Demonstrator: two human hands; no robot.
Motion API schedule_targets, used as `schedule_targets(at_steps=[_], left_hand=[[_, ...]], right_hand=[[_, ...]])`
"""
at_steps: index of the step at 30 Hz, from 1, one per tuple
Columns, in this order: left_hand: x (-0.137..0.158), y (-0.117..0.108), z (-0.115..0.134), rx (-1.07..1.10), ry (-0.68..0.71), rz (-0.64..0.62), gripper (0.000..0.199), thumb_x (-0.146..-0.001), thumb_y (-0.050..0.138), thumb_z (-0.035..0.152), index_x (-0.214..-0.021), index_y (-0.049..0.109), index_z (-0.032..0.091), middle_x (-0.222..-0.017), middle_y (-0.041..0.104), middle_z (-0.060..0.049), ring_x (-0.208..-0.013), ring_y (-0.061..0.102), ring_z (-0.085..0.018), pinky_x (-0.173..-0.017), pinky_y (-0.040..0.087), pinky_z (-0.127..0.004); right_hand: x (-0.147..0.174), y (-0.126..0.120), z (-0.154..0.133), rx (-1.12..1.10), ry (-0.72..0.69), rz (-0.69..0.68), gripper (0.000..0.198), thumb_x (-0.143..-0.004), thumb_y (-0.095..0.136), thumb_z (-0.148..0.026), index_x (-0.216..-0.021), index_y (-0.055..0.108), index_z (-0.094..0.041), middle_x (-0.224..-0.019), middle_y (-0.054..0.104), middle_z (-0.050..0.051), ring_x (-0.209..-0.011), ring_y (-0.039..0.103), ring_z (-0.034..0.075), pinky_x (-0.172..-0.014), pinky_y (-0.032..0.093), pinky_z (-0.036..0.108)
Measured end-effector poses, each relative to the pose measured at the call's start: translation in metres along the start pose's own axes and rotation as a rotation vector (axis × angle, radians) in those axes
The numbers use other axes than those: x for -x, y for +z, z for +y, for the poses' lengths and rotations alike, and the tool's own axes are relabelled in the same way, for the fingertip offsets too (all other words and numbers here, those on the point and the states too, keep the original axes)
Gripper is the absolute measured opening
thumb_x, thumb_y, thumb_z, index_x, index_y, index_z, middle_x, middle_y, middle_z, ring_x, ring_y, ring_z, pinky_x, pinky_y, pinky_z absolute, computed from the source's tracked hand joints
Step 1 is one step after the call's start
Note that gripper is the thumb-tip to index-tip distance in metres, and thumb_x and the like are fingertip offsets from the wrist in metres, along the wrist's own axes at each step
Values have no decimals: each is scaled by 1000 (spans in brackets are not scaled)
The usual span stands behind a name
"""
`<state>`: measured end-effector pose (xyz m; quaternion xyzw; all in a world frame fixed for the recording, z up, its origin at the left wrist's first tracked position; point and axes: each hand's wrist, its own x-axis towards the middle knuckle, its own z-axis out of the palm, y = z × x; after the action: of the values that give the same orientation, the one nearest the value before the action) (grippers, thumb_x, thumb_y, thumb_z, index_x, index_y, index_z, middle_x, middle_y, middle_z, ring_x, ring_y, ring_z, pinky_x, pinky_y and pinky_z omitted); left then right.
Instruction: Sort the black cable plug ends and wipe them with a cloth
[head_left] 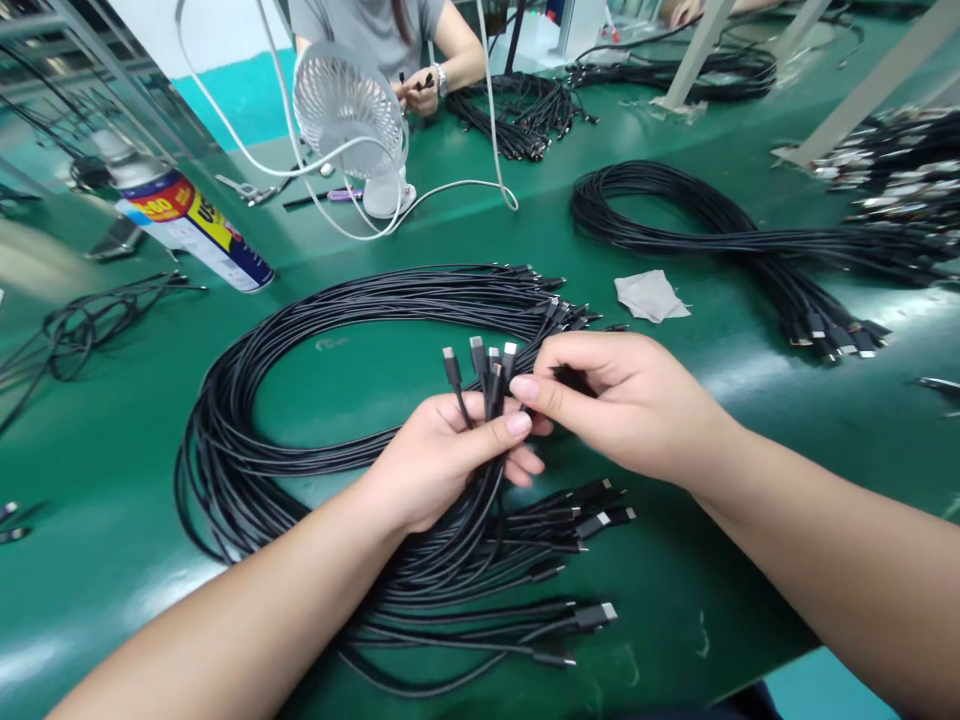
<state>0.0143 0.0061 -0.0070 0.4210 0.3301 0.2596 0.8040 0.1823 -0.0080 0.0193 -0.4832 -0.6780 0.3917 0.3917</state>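
My left hand (450, 450) is closed around a small bunch of black USB cables (491, 395). Their plugs with silver metal tips point up and away above the thumb. Against the right side of this bunch, my right hand (615, 395) is closed, thumb and forefinger pinching at a cable near its plug; the fingers hide most of it. Something dark shows in the gap behind the right thumb, too hidden to name. Both hands are over a large looped bundle of black cables (225, 430), with many loose plug ends (596, 520) lying below and to the right of my left hand.
A spray can (195, 225) and a white fan (349, 110) with a white cord stand at the back left. Another cable coil (660, 200) and a pale cloth scrap (651, 295) lie right. Metal posts (697, 55) rise behind. A co-worker's hands (420, 95) hold cable ends.
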Motion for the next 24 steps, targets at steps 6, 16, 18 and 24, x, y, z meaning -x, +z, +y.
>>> schedule_targets(at_steps=[6,16,18,24], left_hand=[[0,1,2,125,-19,12,20,-78,73,29,-76,68,9,-66,63,-2,-48,54,-7,-45,43,-20],[1,0,4,281,-61,13,17,-78,73,26,-82,72,10,-62,52,2,-47,46,-3,-46,34,-17],[2,0,4,281,-64,34,17,-77,74,26,-83,72,10,-63,54,1,-48,46,-3,-46,34,-17],[3,1,4,280,-57,6,19,-75,76,27,-73,67,10,-61,57,1,-47,47,-4,-47,37,-19]], right_hand=[[-4,-8,-5,85,5,-65,25,-90,54,-29,-67,53,-19,-61,62,-1,-59,57,11,-57,44,24],[17,-8,-5,792,-316,110,18,-92,42,-14,-90,59,-17,-80,66,5,-70,61,17,-58,45,29],[20,-4,-5,832,-371,111,20,-90,42,-10,-89,61,-17,-83,69,6,-74,65,19,-61,48,30],[23,-2,-8,908,-411,179,23,-88,46,-9,-98,65,-16,-87,73,8,-75,69,21,-62,52,32]])
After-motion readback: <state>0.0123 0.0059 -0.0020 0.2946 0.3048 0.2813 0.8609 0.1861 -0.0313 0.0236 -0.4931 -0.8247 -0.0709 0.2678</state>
